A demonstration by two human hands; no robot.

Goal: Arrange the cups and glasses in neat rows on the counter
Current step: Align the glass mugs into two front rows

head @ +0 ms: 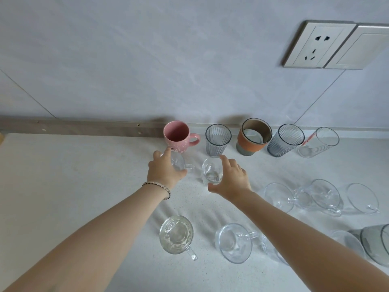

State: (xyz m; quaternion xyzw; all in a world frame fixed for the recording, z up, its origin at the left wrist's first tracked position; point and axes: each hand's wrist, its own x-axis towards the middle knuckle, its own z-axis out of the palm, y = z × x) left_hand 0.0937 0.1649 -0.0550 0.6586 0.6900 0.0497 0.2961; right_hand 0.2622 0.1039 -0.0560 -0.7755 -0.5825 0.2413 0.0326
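Along the wall stands a back row: a pink mug, a ribbed grey glass, an orange-banded cup, a second ribbed grey glass and a clear tumbler. In front of the pink mug, my left hand grips a small clear handled cup. My right hand wraps a small clear glass from its right side. Both stand on the white counter.
Nearer me stand a patterned glass mug and a clear handled cup. Several clear cups crowd the right side, with a grey glass bowl at the right edge. A wall socket is above.
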